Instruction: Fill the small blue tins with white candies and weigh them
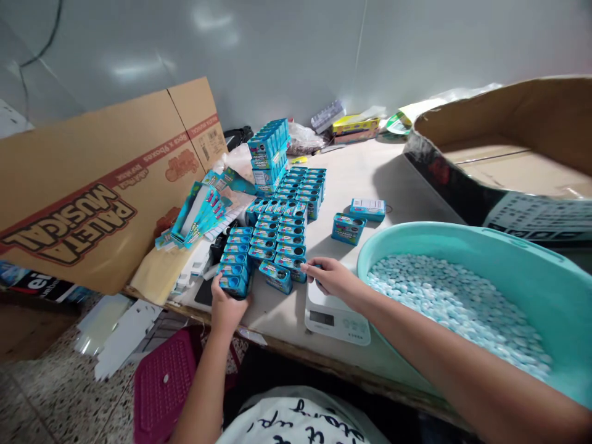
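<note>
My left hand [227, 306] is wrapped around the front end of a short row of small blue candy boxes [234, 270], with its thumb on the near side. The index finger of my right hand [329, 276] touches the right side of the front box [291, 264] in the middle block; its fingers are apart and hold nothing. Between my hands a single blue box [275, 276] stands turned at an angle. Behind it, several rows of the same boxes [277, 228] stand close together. Two more boxes, one upright [348, 229] and one lying [367, 209], are apart to the right.
A white kitchen scale [340, 324] sits below my right hand. At right stands a turquoise tub [546, 265] of pale blue candies, with a large open carton [444, 160] behind. Flattened blue cartons [198, 213] and a brown cardboard sheet [106, 185] are at left. Stacked display boxes [268, 154] rise behind.
</note>
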The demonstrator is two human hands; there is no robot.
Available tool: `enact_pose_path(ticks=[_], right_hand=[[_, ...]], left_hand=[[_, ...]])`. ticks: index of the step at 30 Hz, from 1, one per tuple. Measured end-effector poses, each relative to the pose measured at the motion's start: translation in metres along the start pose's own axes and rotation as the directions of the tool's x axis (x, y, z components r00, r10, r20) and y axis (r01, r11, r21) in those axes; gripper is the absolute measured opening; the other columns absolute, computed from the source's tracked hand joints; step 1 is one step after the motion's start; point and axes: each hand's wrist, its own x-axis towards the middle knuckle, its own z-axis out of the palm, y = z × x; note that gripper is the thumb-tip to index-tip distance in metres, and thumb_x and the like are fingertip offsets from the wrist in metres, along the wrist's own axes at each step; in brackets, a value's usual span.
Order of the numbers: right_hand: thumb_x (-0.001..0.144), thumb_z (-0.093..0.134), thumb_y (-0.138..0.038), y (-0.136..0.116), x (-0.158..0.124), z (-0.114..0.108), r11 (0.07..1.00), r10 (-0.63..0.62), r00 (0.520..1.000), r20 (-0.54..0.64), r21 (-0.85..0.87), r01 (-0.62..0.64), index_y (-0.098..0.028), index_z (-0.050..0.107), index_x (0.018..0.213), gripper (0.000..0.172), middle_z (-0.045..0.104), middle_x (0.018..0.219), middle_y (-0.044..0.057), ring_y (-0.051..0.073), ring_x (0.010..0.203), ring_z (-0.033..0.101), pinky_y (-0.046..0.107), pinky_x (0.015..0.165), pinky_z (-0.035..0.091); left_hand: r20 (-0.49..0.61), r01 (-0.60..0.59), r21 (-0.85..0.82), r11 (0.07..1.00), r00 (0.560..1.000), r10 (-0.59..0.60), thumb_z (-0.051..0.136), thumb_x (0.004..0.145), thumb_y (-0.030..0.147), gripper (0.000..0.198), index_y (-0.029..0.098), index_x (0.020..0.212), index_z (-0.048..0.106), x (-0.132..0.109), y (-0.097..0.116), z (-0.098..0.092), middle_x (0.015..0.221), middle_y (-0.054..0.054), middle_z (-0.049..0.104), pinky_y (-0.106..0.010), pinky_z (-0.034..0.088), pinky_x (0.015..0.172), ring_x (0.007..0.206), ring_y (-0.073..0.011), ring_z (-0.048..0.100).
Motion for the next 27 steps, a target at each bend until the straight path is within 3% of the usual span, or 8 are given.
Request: enact_pose_path(ticks=[5,10,16,20,22,24,27], right_hand=[[0.078,0.069,-0.052,-0.001,-0.001,0.001,1.0,0.006,1.0,-0.01,-0.019,-0.006,-0.02,0.054,0.072,0.036,0.047,0.048,-0.007,0.006,0.036,0.033,0.022,0.039,0.018],[0.079,0.069,-0.051,0.0,0.0,0.0,1.0,-0.007,1.0,-0.014,-0.025,0.007,-0.019,0.055,0.073,0.035,0.051,0.052,-0.005,0.005,0.036,0.035,0.021,0.038,0.019],[0.082,0.068,-0.045,-0.002,-0.001,0.0,1.0,-0.02,1.0,-0.011,-0.021,0.02,-0.019,0.054,0.07,0.032,0.055,0.057,-0.004,0.004,0.035,0.035,0.021,0.037,0.02],[0.084,0.066,-0.043,-0.002,-0.002,0.0,0.999,-0.028,0.999,-0.017,-0.016,0.028,-0.019,0.054,0.07,0.03,0.053,0.053,-0.005,0.005,0.035,0.034,0.021,0.037,0.021],[0.085,0.065,-0.043,-0.001,-0.002,0.0,1.0,-0.029,0.999,-0.02,-0.005,0.029,-0.019,0.054,0.07,0.03,0.052,0.051,-0.005,0.005,0.035,0.034,0.02,0.037,0.024],[0.086,0.065,-0.043,0.0,-0.002,0.0,1.0,-0.029,0.999,-0.024,0.007,0.029,-0.019,0.055,0.07,0.03,0.054,0.053,-0.005,0.005,0.035,0.034,0.02,0.037,0.025],[0.088,0.062,-0.044,0.001,0.0,-0.002,0.999,-0.029,0.999,-0.025,0.016,0.029,-0.018,0.058,0.072,0.031,0.058,0.057,-0.003,0.004,0.036,0.035,0.02,0.037,0.024]], left_hand=[[0.033,-0.146,0.225,0.963,0.989,0.142,0.09,0.063,0.044,0.1,0.015,0.143,0.037,0.035,-0.003,-0.004,0.141,-0.025,0.053,-0.062,0.042,0.108,0.133,-0.0457,0.051],[0.001,-0.282,0.253,0.926,0.957,0.291,0.091,0.061,0.05,0.103,0.014,0.142,0.039,0.053,-0.007,0.011,0.152,-0.028,0.044,-0.061,0.03,0.118,0.144,-0.0447,0.038],[0.027,-0.271,0.238,0.933,0.962,0.272,0.084,0.071,0.045,0.092,0.012,0.145,0.04,0.067,0.0,0.022,0.156,-0.029,0.038,-0.065,0.026,0.118,0.149,-0.0473,0.031],[-0.007,-0.178,0.286,0.942,0.982,0.188,0.088,0.067,0.048,0.11,0.01,0.153,0.031,0.056,0.012,0.016,0.157,-0.033,0.033,-0.069,0.029,0.114,0.146,-0.0516,0.032],[-0.035,-0.21,0.281,0.937,0.973,0.228,0.09,0.065,0.052,0.116,0.012,0.156,0.029,0.044,0.018,0.008,0.156,-0.033,0.033,-0.07,0.03,0.114,0.145,-0.0512,0.033],[-0.031,-0.378,0.223,0.899,0.919,0.394,0.09,0.066,0.056,0.11,0.017,0.153,0.035,0.032,0.024,0.0,0.154,-0.029,0.038,-0.067,0.029,0.117,0.146,-0.0473,0.035],[0.039,-0.643,0.105,0.759,0.765,0.643,0.088,0.069,0.055,0.087,0.027,0.142,0.051,0.019,0.039,-0.007,0.148,-0.019,0.047,-0.059,0.03,0.121,0.146,-0.0398,0.038]])
